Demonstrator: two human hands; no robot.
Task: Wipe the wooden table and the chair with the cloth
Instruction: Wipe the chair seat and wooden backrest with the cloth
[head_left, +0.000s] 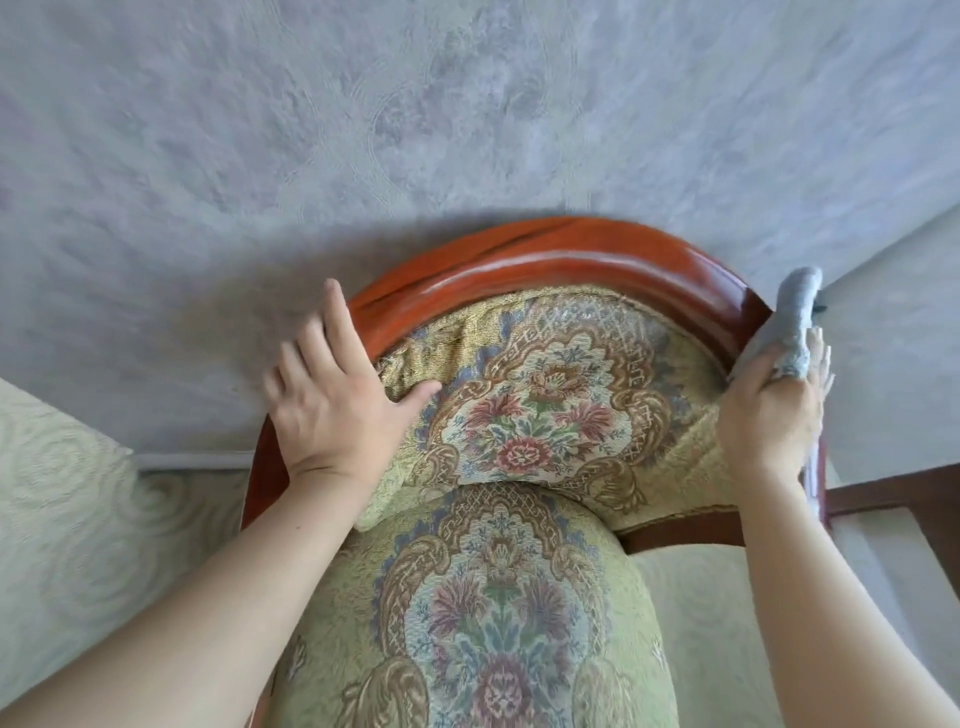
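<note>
The chair fills the middle of the head view: a curved red-brown wooden back rail (545, 262) over floral green upholstery, with the padded seat (483, 623) below. My left hand (332, 400) lies flat, fingers apart, on the left end of the rail and the backrest fabric. My right hand (774, 410) grips a pale blue-grey cloth (797, 322) and presses it against the right end of the rail. Part of the cloth sticks up above my fingers. The wooden table is out of view.
A textured grey-lilac wall (415, 130) stands right behind the chair. Pale patterned flooring (72, 519) lies at lower left. A dark wooden frame piece (893, 499) shows at the right edge, beside the chair.
</note>
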